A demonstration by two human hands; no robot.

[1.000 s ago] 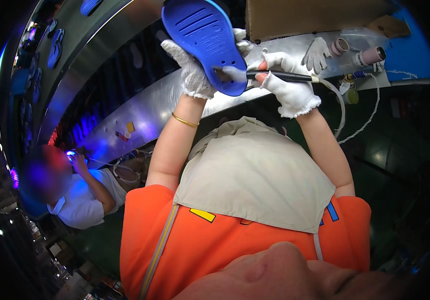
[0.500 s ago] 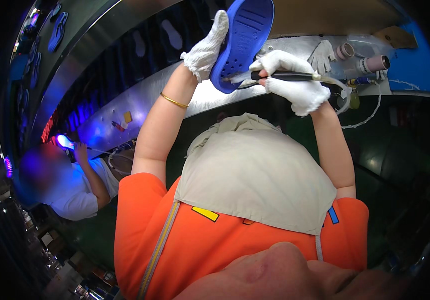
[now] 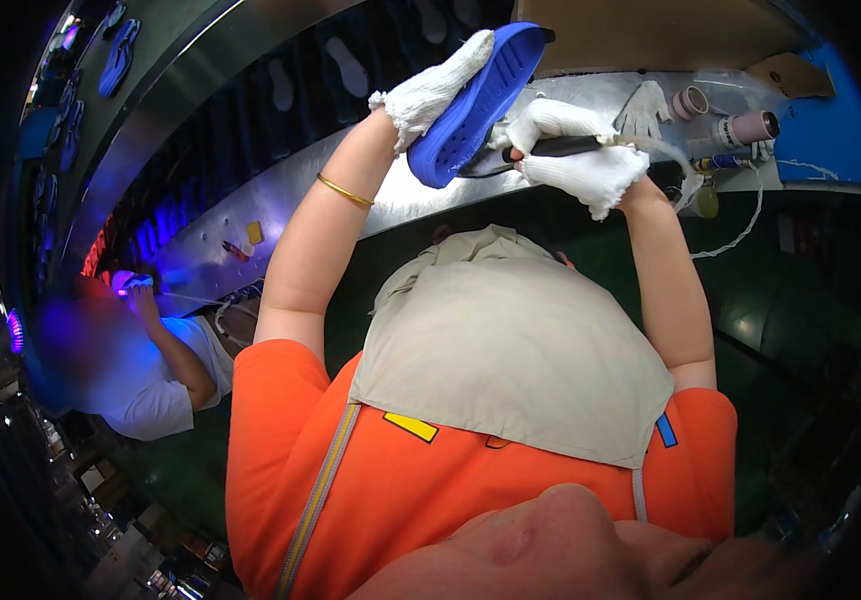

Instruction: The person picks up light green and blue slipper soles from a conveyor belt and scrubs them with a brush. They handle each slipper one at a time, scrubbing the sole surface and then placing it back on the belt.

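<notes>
My left hand (image 3: 440, 88), in a white knit glove, grips a blue clog-like shoe (image 3: 485, 100) along its left side. The shoe is tilted, its holed end down toward me and its inner side turned partly to the right. Close on its right, my right hand (image 3: 575, 155), gloved in white with bare fingertips showing, is closed round a black-handled brush (image 3: 550, 149). A pale hose (image 3: 665, 150) runs from the handle's rear. The brush's tip lies at the shoe's lower edge, partly hidden behind it.
Beneath my hands runs a metal ledge (image 3: 340, 200); behind it, a dark conveyor carries shoe-shaped pieces (image 3: 346, 68). At right lie a spare white glove (image 3: 643, 108), pink-ended rolls (image 3: 750, 127) and a blue sheet (image 3: 835, 130). A co-worker (image 3: 170, 370) in white sits at left.
The shoe has tipped to the right and come slightly lower, turning its inner face away. My right hand has shifted a little, and the brush has moved from the inside to the shoe's edge.
</notes>
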